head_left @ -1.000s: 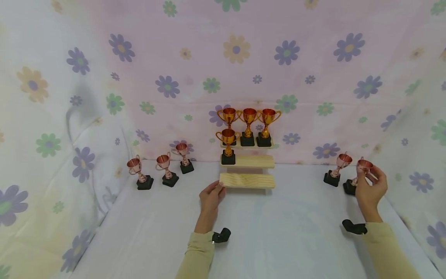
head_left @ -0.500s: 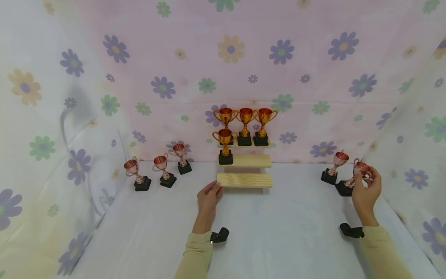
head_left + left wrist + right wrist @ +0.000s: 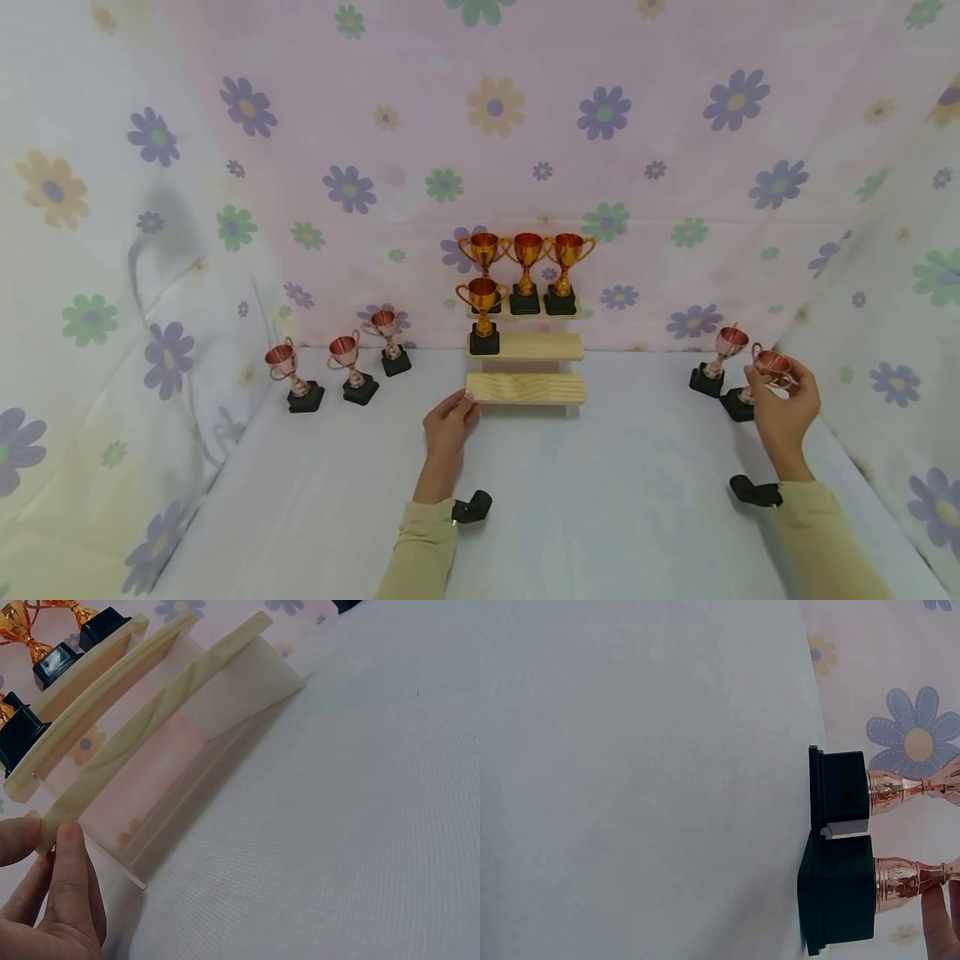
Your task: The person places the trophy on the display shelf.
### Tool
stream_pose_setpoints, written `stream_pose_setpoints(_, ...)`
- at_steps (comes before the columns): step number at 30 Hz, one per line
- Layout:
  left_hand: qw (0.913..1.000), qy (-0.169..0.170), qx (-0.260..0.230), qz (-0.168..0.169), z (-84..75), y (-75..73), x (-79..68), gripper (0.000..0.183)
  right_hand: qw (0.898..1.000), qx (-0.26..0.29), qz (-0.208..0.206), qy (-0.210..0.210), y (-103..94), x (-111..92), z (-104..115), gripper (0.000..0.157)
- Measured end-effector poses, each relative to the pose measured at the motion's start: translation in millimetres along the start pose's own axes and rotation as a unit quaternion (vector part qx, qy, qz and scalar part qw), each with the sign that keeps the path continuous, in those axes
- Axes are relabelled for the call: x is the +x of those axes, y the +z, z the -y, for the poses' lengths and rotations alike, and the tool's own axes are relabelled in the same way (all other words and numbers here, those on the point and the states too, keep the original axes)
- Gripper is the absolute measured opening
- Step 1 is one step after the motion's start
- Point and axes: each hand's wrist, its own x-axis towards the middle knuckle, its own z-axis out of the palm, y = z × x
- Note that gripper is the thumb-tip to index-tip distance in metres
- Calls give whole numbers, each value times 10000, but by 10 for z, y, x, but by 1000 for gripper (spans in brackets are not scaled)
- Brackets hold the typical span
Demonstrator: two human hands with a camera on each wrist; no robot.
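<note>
– What do the fingers of the right hand have, in the head view?
– They're clamped on the rightmost copper trophy, up at its cup; the black base is down on the table or barely off it, I can't tell which. A second copper trophy stands just beside it.
– And the left hand?
– Pinching the left end of the wooden stand's lowest tread. Three gold trophies are on the top tread, one gold trophy on the middle.
– Does the left wrist view agree?
– Yes: thumb and fingertips meet round the very end of that tread. I'd keep the pinch light and level; a tug could topple the gold ones.
– Right wrist?
– Fingertips lie against the held trophy's stem; most of the hand is out of frame. The two bases touch or nearly do. I'd raise it straight up first, clear of its neighbour, keeping the base level.
</note>
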Motion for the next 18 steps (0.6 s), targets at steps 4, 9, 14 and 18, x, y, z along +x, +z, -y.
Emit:
stream_pose_setpoints(4, 10000, 22, 14, 14, -12, 20, -8, 32, 9998, 89, -133, -136, -41, -51, 39, 45)
stream_pose_setpoints(9, 10000, -9, 43, 57, 9, 18, -11, 32, 9997, 207, -3, -127, -163, -271, 194, 45)
stream_pose_setpoints(14, 10000, 43, 12, 18, 12, -1, -6, 32, 9971, 402, 539, -370, -265, -544, 548, 46)
stream_pose_setpoints(18, 10000, -7, 4, 44, 1, -3, 9, 32, 9911, 650, 922, -704, -294, -679, 744, 49)
